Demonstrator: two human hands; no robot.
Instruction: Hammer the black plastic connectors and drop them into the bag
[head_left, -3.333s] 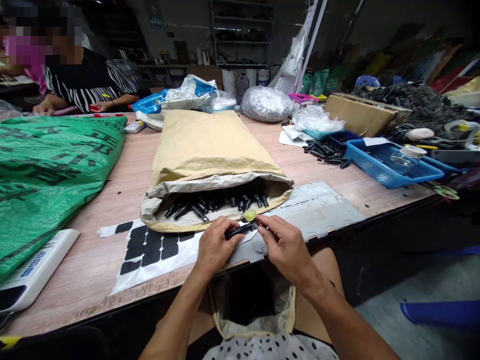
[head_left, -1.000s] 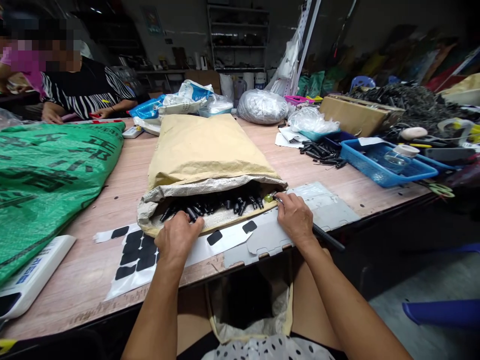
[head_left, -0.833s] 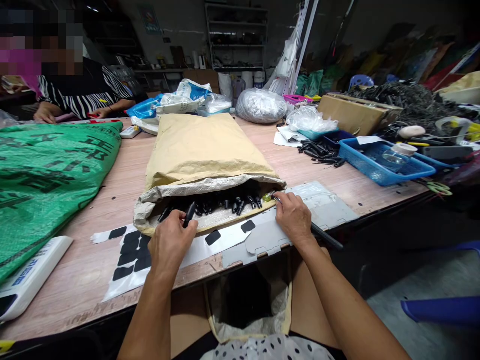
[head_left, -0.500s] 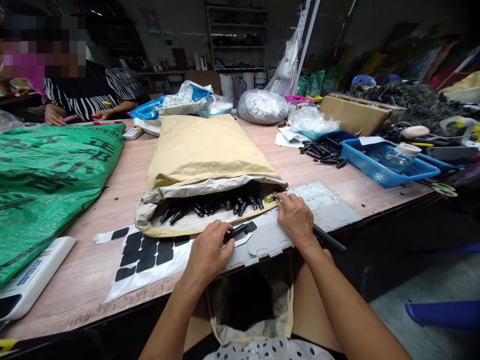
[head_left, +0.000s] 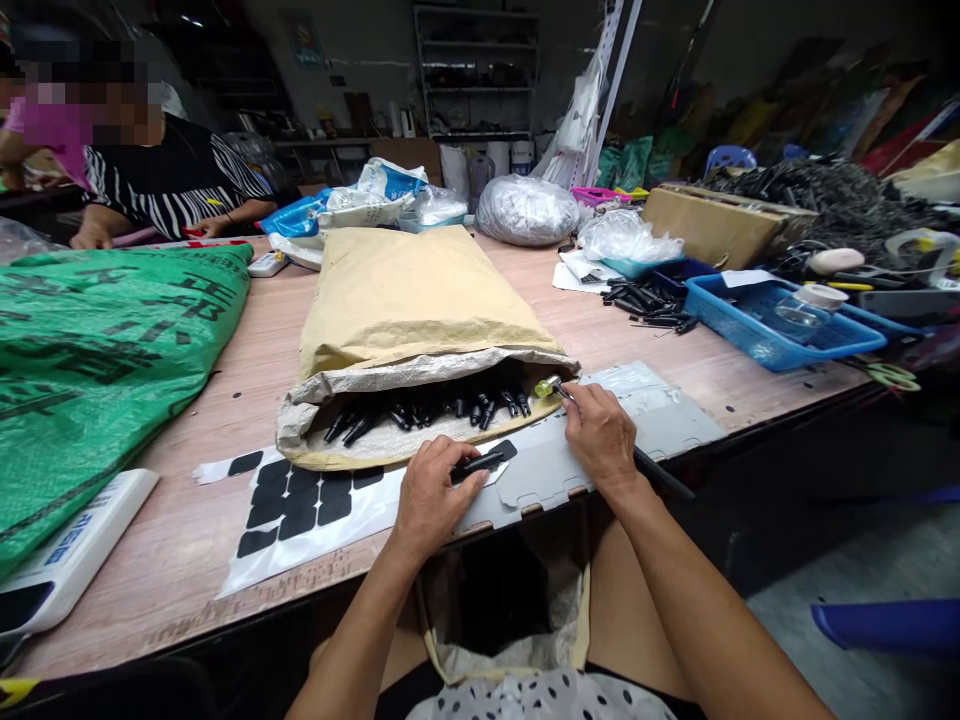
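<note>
My left hand [head_left: 435,490] is closed on a black cylindrical part [head_left: 478,464], held low over the front edge of the table. My right hand [head_left: 600,430] grips a thin metal tool [head_left: 564,391] with a yellow-green end [head_left: 546,388], which lies at the right corner of a sack's mouth. The tan paper sack [head_left: 420,290] lies flat with its mouth towards me, and several black parts [head_left: 484,410] show inside. A white sheet with black square stickers [head_left: 300,505] sticks out from under the sack's left front. Beneath my hands is a grey board [head_left: 536,485].
On the left are a green woven sack [head_left: 112,350] and a white scale [head_left: 82,550]. A blue basket [head_left: 780,335] and a pile of black parts [head_left: 649,303] stand at the right. Between my legs hangs an open sack [head_left: 510,660]. A person [head_left: 172,180] sits at the far left.
Both hands and the whole scene have shifted slightly right in view. The black part in my left hand lies a little flatter. The tool's yellow-green end has turned slightly.
</note>
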